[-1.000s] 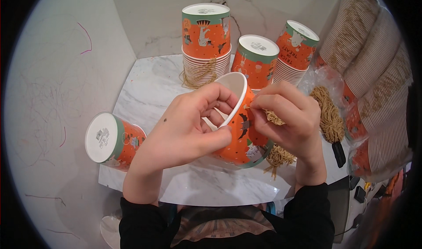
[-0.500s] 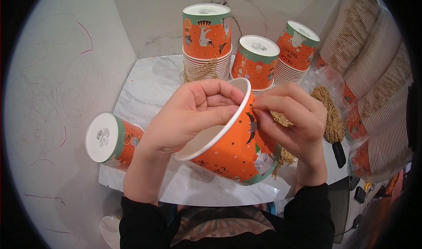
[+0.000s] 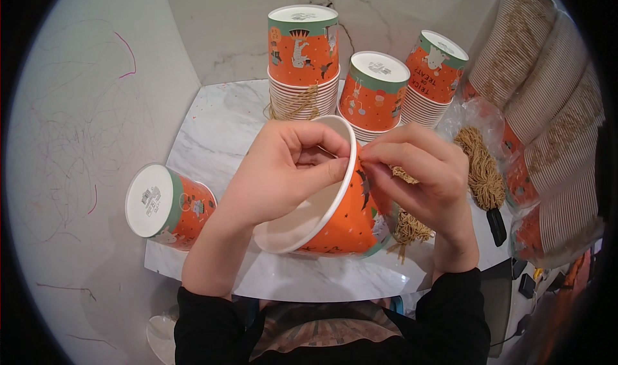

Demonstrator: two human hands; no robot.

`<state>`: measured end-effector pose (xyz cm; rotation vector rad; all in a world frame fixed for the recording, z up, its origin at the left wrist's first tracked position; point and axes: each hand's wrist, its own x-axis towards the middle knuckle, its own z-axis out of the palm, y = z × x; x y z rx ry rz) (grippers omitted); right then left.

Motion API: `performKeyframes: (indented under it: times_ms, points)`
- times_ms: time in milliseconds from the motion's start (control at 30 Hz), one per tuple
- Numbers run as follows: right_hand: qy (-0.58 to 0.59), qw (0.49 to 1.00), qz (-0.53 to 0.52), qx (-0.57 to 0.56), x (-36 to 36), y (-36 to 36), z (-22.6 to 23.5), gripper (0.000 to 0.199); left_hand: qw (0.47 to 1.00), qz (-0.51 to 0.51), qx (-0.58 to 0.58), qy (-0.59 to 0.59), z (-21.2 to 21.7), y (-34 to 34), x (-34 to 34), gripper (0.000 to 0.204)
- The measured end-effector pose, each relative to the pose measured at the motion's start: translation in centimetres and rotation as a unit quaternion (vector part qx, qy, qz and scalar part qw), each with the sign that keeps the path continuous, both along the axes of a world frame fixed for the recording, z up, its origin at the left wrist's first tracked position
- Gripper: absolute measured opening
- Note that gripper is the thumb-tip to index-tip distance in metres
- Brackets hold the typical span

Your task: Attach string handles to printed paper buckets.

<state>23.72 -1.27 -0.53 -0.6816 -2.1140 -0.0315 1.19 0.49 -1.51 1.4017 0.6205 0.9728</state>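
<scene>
An orange paper bucket with a white rolled rim and a green base band is tilted above the table, its mouth facing left. My left hand reaches over the rim, fingertips pressed against the inside wall, and holds it. Outside the same wall, just below the rim, my right hand has thumb and forefinger pinched together. Whatever lies in that pinch is too small to make out. Tan cord lies in a bunch below my right hand, partly hidden by it.
Upside-down bucket stacks stand at the back: a tall one with cord around it, a middle one and a right one. Another bucket lies at left. A cord hank and bagged bucket stacks occupy the right.
The bucket has turned and shifted slightly left, showing more of its inside. Both hands have moved a little with it, the right one leftward along the rim.
</scene>
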Motion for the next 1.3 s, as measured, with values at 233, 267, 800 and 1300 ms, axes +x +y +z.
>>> performKeyframes:
  times_ms: [233,267,800,1300]
  points:
    - [-0.077,0.996,-0.044,0.010,0.0,0.7,-0.3,0.018,0.942,0.136,0.240,0.192,0.1,-0.9,0.6,0.012]
    - [-0.085,0.995,-0.045,0.021,-0.1,0.9,-0.3,0.018,0.912,0.169,0.299,0.226,0.2,-1.1,0.7,0.012]
    - [0.101,0.935,0.061,-0.334,0.1,1.2,-0.9,0.009,0.863,0.106,0.316,0.380,0.9,-1.5,0.7,0.010]
    - [0.126,0.762,0.192,-0.605,0.6,4.9,-2.6,0.011,0.880,0.051,0.264,0.392,-0.3,0.1,-0.4,0.018]
